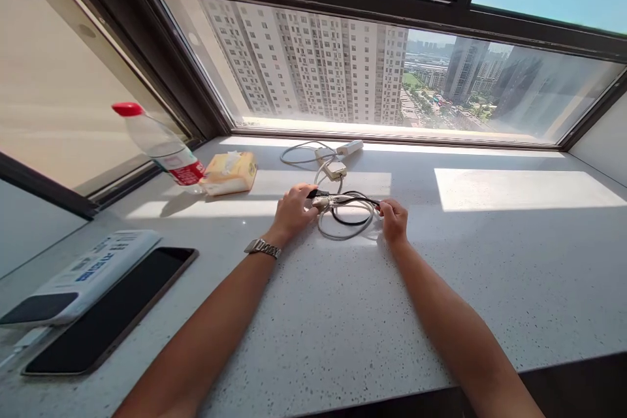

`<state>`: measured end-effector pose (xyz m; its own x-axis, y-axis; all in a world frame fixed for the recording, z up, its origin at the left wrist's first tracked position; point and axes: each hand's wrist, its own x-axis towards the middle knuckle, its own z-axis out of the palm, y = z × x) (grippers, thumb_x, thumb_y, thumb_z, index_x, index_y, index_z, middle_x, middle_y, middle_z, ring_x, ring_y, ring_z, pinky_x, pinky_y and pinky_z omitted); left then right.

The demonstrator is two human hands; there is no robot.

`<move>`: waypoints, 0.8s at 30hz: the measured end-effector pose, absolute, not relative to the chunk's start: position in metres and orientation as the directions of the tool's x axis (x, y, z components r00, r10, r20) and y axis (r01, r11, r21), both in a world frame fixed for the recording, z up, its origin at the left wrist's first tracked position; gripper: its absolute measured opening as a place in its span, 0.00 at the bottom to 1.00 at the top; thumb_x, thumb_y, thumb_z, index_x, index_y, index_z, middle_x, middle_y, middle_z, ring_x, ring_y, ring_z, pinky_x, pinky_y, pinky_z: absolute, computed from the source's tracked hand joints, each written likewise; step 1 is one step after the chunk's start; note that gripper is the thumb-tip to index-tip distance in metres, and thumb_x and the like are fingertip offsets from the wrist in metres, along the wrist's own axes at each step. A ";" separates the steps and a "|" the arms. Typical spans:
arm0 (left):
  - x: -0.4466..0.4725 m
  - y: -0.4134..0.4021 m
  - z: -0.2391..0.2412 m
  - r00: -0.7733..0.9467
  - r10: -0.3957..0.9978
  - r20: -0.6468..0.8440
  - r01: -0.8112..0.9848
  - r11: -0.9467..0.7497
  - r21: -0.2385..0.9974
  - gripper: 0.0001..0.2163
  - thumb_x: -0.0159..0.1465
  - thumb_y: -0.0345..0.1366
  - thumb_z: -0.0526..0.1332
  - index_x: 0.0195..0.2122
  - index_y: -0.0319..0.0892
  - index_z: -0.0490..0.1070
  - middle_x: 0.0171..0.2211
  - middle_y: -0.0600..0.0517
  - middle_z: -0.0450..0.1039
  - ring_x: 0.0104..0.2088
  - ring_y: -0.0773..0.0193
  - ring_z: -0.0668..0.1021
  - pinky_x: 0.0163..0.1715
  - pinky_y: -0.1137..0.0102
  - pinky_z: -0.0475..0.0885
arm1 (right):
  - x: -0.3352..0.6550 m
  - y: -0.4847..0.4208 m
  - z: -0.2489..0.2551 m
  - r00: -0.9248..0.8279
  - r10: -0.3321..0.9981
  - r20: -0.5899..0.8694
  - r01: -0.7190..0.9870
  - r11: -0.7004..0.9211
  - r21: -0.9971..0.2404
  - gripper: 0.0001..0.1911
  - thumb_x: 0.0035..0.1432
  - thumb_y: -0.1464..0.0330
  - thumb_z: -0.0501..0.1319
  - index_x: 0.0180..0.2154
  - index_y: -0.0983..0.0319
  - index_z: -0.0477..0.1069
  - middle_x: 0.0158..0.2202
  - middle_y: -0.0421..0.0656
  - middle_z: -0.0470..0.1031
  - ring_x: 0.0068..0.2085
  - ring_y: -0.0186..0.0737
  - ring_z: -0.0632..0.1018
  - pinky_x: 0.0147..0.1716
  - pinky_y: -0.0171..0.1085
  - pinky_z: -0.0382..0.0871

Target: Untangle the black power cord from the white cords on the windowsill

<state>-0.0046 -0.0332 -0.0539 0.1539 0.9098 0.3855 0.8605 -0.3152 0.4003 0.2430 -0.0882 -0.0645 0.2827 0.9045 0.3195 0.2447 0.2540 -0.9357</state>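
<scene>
Super bright daylight pours in through the window [392, 78] straight ahead of the hands, leaving hard sunlit patches on the bench [519, 189] just beyond and to the right of them. The near bench sits in softer shade. The bottle [161, 147] off to the left throws a crisp shadow. Wide-angle lens bends the window frame at the edges; distant towers look hazy.

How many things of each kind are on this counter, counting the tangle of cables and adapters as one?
Plastic bottle: 1
Tissue pack: 1
Dark tablet: 1
White pack with blue print: 1
Cable tangle: 1
Total: 5
</scene>
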 end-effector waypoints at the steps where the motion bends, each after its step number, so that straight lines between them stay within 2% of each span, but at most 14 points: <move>1: -0.005 -0.034 -0.053 0.166 0.897 0.409 0.844 -0.344 0.411 0.22 0.54 0.35 0.60 0.51 0.43 0.70 0.53 0.42 0.68 0.53 0.47 0.72 0.54 0.56 0.68 | 0.243 -0.089 -0.064 0.288 0.900 0.328 0.255 0.258 -0.932 0.17 0.56 0.61 0.48 0.17 0.59 0.57 0.25 0.44 0.68 0.33 0.40 0.72 0.33 0.36 0.68; 4: -0.005 -0.038 -0.048 0.200 0.854 0.479 0.757 -0.445 0.478 0.18 0.53 0.36 0.62 0.47 0.43 0.72 0.50 0.44 0.68 0.52 0.51 0.72 0.51 0.59 0.71 | 0.243 -0.092 -0.062 0.286 0.892 0.351 0.282 0.271 -0.920 0.14 0.53 0.65 0.48 0.16 0.58 0.55 0.26 0.45 0.69 0.33 0.41 0.71 0.33 0.37 0.67; 7: -0.004 -0.040 -0.046 0.174 0.862 0.476 0.660 -0.461 0.593 0.18 0.53 0.37 0.62 0.46 0.43 0.72 0.52 0.44 0.68 0.51 0.53 0.73 0.46 0.62 0.74 | 0.242 -0.094 -0.060 0.249 0.896 0.369 0.309 0.287 -0.907 0.12 0.49 0.68 0.48 0.16 0.59 0.56 0.28 0.46 0.71 0.31 0.40 0.70 0.32 0.38 0.66; 11: 0.001 -0.038 -0.045 0.148 0.869 0.471 0.529 -0.472 0.705 0.20 0.56 0.41 0.60 0.50 0.42 0.69 0.54 0.44 0.66 0.51 0.55 0.74 0.48 0.61 0.74 | 0.238 -0.096 -0.059 0.147 0.913 0.381 0.342 0.315 -0.885 0.12 0.47 0.70 0.50 0.14 0.59 0.55 0.26 0.44 0.70 0.29 0.39 0.70 0.32 0.38 0.66; 13: 0.008 -0.037 -0.045 0.186 0.842 0.506 0.544 -0.518 0.661 0.21 0.57 0.41 0.59 0.52 0.42 0.68 0.54 0.44 0.66 0.53 0.55 0.73 0.52 0.59 0.72 | 0.237 -0.095 -0.059 0.087 0.918 0.386 0.356 0.333 -0.873 0.13 0.45 0.70 0.51 0.13 0.59 0.54 0.24 0.44 0.70 0.29 0.39 0.70 0.32 0.38 0.66; 16: 0.021 -0.036 -0.047 0.220 0.852 0.475 0.709 -0.475 0.521 0.23 0.54 0.38 0.61 0.52 0.41 0.69 0.54 0.42 0.65 0.56 0.49 0.70 0.56 0.55 0.69 | 0.235 -0.095 -0.058 0.019 0.918 0.395 0.378 0.359 -0.853 0.10 0.44 0.70 0.55 0.14 0.59 0.58 0.27 0.43 0.73 0.34 0.41 0.73 0.40 0.40 0.67; 19: 0.031 -0.036 -0.052 0.165 0.892 0.422 0.837 -0.353 0.418 0.25 0.53 0.37 0.62 0.53 0.39 0.69 0.55 0.38 0.64 0.55 0.44 0.70 0.56 0.54 0.68 | 0.234 -0.096 -0.057 -0.026 0.922 0.387 0.474 0.352 -0.807 0.04 0.43 0.69 0.58 0.24 0.59 0.71 0.40 0.45 0.76 0.46 0.48 0.73 0.51 0.46 0.64; 21: 0.032 -0.036 -0.054 0.172 0.881 0.440 0.851 -0.358 0.385 0.24 0.55 0.34 0.60 0.54 0.39 0.68 0.55 0.39 0.65 0.53 0.46 0.71 0.52 0.56 0.70 | 0.234 -0.096 -0.059 -0.043 0.930 0.366 0.571 0.324 -0.754 0.15 0.44 0.68 0.60 0.37 0.60 0.75 0.48 0.48 0.73 0.53 0.53 0.69 0.55 0.50 0.61; 24: 0.032 -0.038 -0.053 0.220 0.856 0.468 0.820 -0.422 0.386 0.19 0.56 0.31 0.56 0.49 0.41 0.70 0.51 0.42 0.69 0.44 0.53 0.77 0.43 0.62 0.74 | 0.233 -0.094 -0.062 -0.022 0.937 0.349 0.632 0.284 -0.721 0.26 0.46 0.67 0.61 0.51 0.62 0.71 0.53 0.51 0.69 0.56 0.55 0.67 0.55 0.50 0.63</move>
